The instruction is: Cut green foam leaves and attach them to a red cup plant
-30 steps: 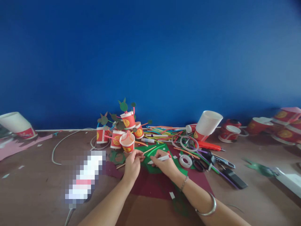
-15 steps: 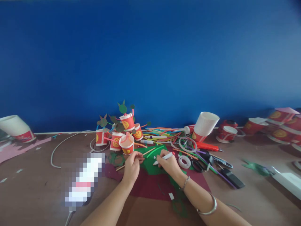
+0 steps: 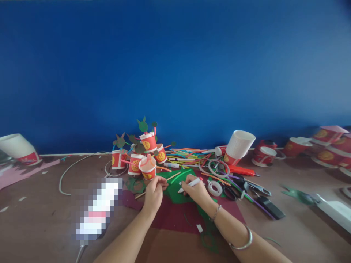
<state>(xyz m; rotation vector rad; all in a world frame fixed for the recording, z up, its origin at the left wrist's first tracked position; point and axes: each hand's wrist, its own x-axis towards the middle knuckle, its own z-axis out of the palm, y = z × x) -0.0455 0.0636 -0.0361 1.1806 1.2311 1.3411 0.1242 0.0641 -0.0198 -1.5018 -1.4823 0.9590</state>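
"What has the right hand got?"

"From my remote screen I see the right hand (image 3: 196, 193) clamped on a white marker (image 3: 195, 181), red end raised, the other end slanting down over the green paper (image 3: 172, 191). I read that as a pen hold, leaving the tip in plain sight. Whether it touches, I can't tell."

"And the left?"

"The left hand (image 3: 154, 193) has thumb and fingers together beside a thin stick (image 3: 174, 176), which shows on both sides of it. I can't tell whether they grip it."

"Where's the paper lying?"

"On a dark red sheet (image 3: 178, 219), in from the table's (image 3: 41, 219) back edge. Straws (image 3: 192, 155) and cups (image 3: 148, 175) sit toward that edge, I'd guess for easy reach without crowding the hands."
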